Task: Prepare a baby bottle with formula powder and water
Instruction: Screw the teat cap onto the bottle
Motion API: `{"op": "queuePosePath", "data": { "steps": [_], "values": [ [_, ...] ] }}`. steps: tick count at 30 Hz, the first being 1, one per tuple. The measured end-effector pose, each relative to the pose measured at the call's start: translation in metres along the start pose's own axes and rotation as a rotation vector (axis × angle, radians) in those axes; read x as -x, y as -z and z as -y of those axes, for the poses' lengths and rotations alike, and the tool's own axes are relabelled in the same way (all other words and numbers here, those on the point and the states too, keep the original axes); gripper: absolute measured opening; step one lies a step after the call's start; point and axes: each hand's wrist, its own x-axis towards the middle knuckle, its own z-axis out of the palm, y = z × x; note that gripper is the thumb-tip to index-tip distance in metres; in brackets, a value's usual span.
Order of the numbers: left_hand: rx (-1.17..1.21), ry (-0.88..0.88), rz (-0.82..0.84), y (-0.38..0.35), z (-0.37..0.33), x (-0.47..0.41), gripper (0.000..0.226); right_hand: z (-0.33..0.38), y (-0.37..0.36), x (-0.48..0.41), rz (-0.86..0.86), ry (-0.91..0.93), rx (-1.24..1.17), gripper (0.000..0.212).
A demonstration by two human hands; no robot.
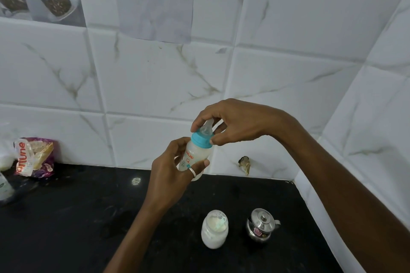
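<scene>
I hold a small translucent baby bottle [195, 155] with milky liquid above the black counter [88, 217]. My left hand [170, 173], a ring on one finger, grips the bottle's body from the left. My right hand [230, 122] comes in from above and its fingertips pinch the blue screw collar [200, 138] around the clear teat [206, 128]. Below, an open jar of white formula powder [214, 229] stands on the counter, with a pale scoop lying inside it. A small lidded steel pot [261, 225] stands to the jar's right.
A purple and white packet [34, 157] leans against the tiled wall at far left, next to pale containers [5, 175]. A sheet of paper [155, 0] hangs on the wall. The counter ends in a corner at right, where a chipped hole [244, 163] marks the tile.
</scene>
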Motion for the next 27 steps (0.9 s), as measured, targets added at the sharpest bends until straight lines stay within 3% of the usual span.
{"op": "queuePosePath", "data": {
  "steps": [15, 19, 22, 27],
  "values": [
    [0.014, 0.01, 0.0, 0.0, 0.001, 0.001, 0.061, 0.007, -0.008, -0.006, 0.011, -0.034, 0.039, 0.039],
    [0.035, 0.009, 0.006, 0.002, 0.001, 0.002, 0.062, 0.004, -0.008, -0.006, -0.003, -0.043, 0.009, 0.05],
    [0.078, 0.021, 0.013, 0.006, 0.001, 0.0, 0.065, -0.01, -0.01, 0.002, -0.129, -0.084, -0.232, 0.068],
    [0.188, 0.065, 0.039, 0.012, -0.002, -0.005, 0.066, -0.021, -0.056, 0.016, -0.41, -0.103, -0.759, 0.069]
  ]
}}
